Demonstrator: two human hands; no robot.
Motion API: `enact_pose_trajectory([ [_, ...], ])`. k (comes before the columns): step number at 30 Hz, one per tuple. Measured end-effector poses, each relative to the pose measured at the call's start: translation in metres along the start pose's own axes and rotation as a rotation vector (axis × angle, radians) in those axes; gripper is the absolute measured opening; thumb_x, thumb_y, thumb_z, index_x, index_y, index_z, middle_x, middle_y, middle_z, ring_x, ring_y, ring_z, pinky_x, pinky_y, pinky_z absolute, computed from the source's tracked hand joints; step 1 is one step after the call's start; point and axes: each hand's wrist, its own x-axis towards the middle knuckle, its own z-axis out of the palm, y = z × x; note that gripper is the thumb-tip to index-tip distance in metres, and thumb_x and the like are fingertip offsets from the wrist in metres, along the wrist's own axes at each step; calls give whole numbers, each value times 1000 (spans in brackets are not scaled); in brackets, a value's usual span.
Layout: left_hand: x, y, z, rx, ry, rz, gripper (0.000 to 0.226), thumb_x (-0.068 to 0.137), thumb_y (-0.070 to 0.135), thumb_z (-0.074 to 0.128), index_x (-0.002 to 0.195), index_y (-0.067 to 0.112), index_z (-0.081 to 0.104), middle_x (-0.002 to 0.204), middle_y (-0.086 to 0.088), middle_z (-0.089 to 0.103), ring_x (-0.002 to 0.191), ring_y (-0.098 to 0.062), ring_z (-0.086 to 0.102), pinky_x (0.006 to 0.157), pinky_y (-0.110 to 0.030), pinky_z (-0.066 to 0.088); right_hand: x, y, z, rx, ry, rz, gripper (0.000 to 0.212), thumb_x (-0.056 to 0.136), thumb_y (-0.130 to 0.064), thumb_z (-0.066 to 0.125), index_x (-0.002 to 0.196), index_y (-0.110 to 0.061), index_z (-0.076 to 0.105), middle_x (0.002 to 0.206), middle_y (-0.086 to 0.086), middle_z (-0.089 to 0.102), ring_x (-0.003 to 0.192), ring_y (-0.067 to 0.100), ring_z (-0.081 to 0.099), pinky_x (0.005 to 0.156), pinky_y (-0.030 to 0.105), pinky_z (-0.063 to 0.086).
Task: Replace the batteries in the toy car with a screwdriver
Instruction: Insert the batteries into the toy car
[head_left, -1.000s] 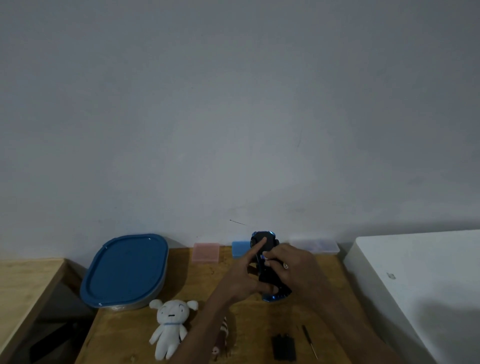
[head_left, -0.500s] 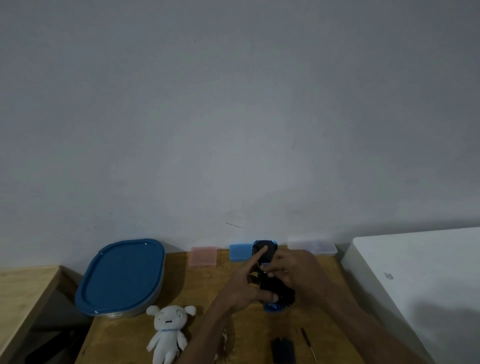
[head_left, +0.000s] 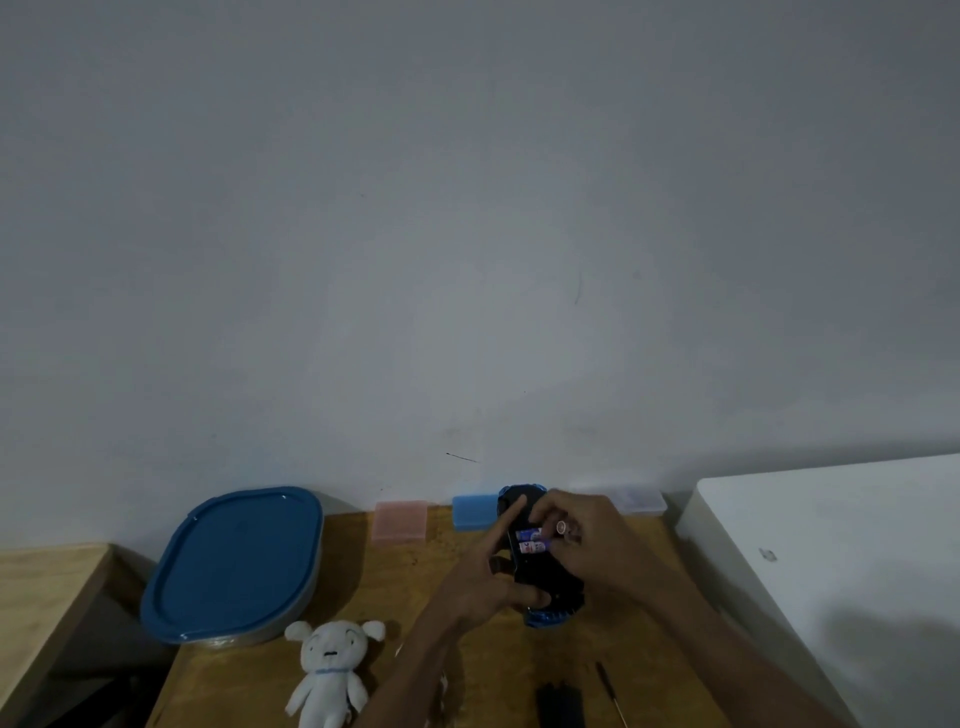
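Toy car held upside down just above the wooden table, black underside up, long axis running away from the camera, far end toward the wall, blue near end low by the table. Battery bay open; two batteries lie crosswise in it. Left hand grips the car's left side, thumb across the near underside, index finger straight along the far part. Right hand pinches a third battery at the bay's right edge. Screwdriver and a dark cover piece lie near the front edge. Plush toy, blue-lidded container, pink box, blue box, clear box on table. White surface at right, second wooden table at left. Plain grey wall.
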Motion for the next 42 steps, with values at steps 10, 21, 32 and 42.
enact_pose_trajectory([
  [10, 2, 5, -4, -44, 12, 29, 109, 72, 1, 87, 151, 46, 26, 140, 5, 50, 116, -18, 61, 88, -35, 60, -6, -4, 4, 395, 305, 170, 24, 92, -3, 66, 107, -20, 75, 111, -5, 67, 101, 3, 66, 80, 14, 55],
  [21, 10, 4, -13, -8, 46, 42, 110, 74, 2, 86, 156, 41, 24, 142, 9, 49, 114, -10, 62, 89, -36, 60, -3, -14, 41, 472, 549, 381, 15, 86, -16, 78, 96, -19, 67, 90, -7, 71, 84, 6, 68, 57, 14, 55],
  [32, 16, -3, -22, 47, 116, 40, 113, 70, 11, 91, 151, 54, 25, 141, 8, 47, 122, -21, 58, 96, -47, 57, 7, -7, 71, 458, 640, 449, 14, 86, -18, 77, 89, -13, 65, 92, 2, 70, 84, 14, 68, 58, 24, 58],
  [42, 20, -9, -23, -45, 123, 53, 112, 70, 1, 88, 153, 47, 28, 139, 4, 49, 111, -13, 64, 85, -34, 61, 10, -6, 73, 169, 620, 358, 17, 82, -25, 80, 77, -19, 66, 80, -11, 59, 75, 9, 61, 62, 24, 53],
])
